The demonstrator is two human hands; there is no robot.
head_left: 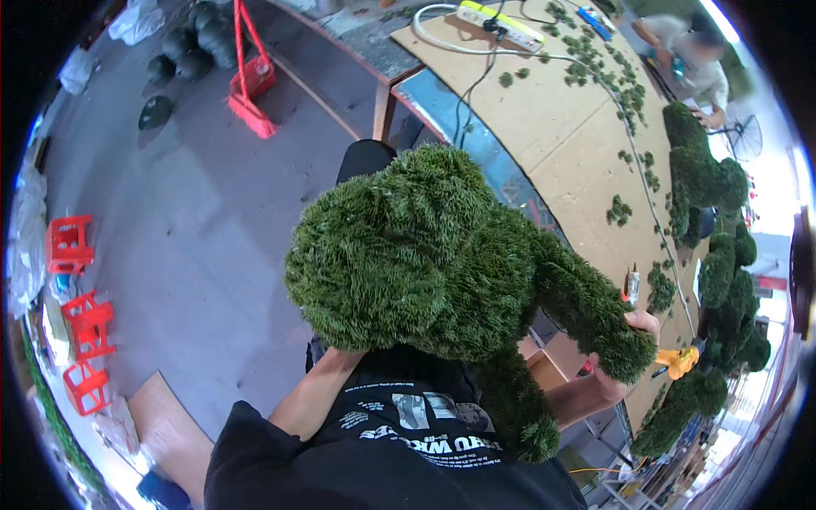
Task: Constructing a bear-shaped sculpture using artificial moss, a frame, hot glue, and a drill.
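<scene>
A large plush-like figure [399, 255] covered in green artificial foliage, with a rounded body and stubby limbs, lies in front of my chest. My right hand [643, 323] is wrapped round the end of its outstretched limb [586, 297], thumb and fingers showing at either side. Below, another limb [518, 408] hangs down against my shirt. My left hand [344, 359] reaches under the body, and its fingers are hidden by the foliage. Just beyond my right hand, a yellow hand tool [677, 363] lies at the table's edge, near an upright white-and-orange tube [631, 285].
On my right, a cardboard-topped table [544, 127] bears scattered green tufts [619, 211], a power strip [501, 25] and cables. More green shapes [697, 170] stand beyond, near a co-worker [697, 68]. Red stools [87, 323] and a red dustpan [252, 78] stand on the left floor.
</scene>
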